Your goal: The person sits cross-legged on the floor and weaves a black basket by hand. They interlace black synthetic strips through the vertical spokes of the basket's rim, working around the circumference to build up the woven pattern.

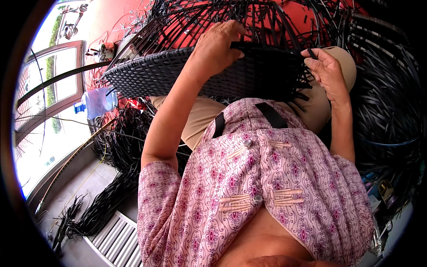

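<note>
head view shows the dark grey woven panel of flat plastic rattan strips [178,73] lying across my lap, tilted, its finished weave toward my left and a fringe of loose unwoven black strip ends [299,84] on my right. my left hand [218,46] lies on top of the panel near its far edge, fingers curled over and pressing a strip down against the weave; it is not spread. my right hand [327,71] is at the fringe, thumb and forefinger pinching the end of one black strip [311,54] and lifting it clear of the others.

i judge that i am mid-weave, at the stage of threading a loose strand through the open end of the panel. the next move, as i read it, calls for keeping the left hand firm so the weave does not slip while the pinched strip is guided over and under its neighbours.

beyond the panel stands a frame of bare black ribs [249,18]. heaps of black strips [391,102] lie to my right and bundles on the floor to my left. a clear blue-tinted plastic water bottle with a blue cap [98,101] lies by the glass door [49,89]; i can make out no label on it.
</note>
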`<action>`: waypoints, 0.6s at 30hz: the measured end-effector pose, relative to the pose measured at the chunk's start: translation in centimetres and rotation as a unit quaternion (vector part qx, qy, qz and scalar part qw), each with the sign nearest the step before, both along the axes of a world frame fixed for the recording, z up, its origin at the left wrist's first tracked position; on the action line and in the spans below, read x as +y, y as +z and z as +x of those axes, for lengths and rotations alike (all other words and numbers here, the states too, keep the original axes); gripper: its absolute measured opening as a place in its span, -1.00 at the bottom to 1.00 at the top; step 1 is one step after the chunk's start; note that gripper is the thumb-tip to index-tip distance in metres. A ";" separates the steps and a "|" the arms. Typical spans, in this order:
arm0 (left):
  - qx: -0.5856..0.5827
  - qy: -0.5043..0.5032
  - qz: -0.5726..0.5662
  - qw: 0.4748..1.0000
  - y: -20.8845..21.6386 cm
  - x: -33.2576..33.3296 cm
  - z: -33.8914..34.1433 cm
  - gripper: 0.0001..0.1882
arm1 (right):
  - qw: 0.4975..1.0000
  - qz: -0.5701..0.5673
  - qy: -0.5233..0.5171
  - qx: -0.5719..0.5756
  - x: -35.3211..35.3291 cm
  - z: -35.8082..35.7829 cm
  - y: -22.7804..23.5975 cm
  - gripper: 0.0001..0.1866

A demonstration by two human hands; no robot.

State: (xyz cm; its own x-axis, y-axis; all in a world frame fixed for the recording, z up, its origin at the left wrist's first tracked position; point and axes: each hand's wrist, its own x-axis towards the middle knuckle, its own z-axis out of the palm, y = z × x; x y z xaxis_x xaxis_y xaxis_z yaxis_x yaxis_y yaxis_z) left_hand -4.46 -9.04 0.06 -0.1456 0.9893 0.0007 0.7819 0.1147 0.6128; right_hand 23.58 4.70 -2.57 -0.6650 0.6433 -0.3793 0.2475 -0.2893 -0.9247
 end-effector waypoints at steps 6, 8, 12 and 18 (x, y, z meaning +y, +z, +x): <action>0.014 -0.028 0.031 0.999 -0.2 -0.8 0.4 -0.49 | 1.000 0.000 0.007 0.018 0.1 0.3 -0.5 -0.77; -0.013 -0.035 0.045 0.998 -0.4 -0.7 0.2 -0.52 | 0.999 0.011 0.012 0.029 0.2 0.5 -1.1 -0.76; -0.003 -0.054 0.026 0.998 -0.3 -1.0 0.3 -0.60 | 0.999 0.037 0.020 0.013 0.4 0.6 -1.3 -0.76; 0.058 -0.091 0.065 0.992 -0.6 -1.4 0.3 -0.62 | 0.991 0.131 0.025 -0.030 -0.5 0.4 -0.7 -0.74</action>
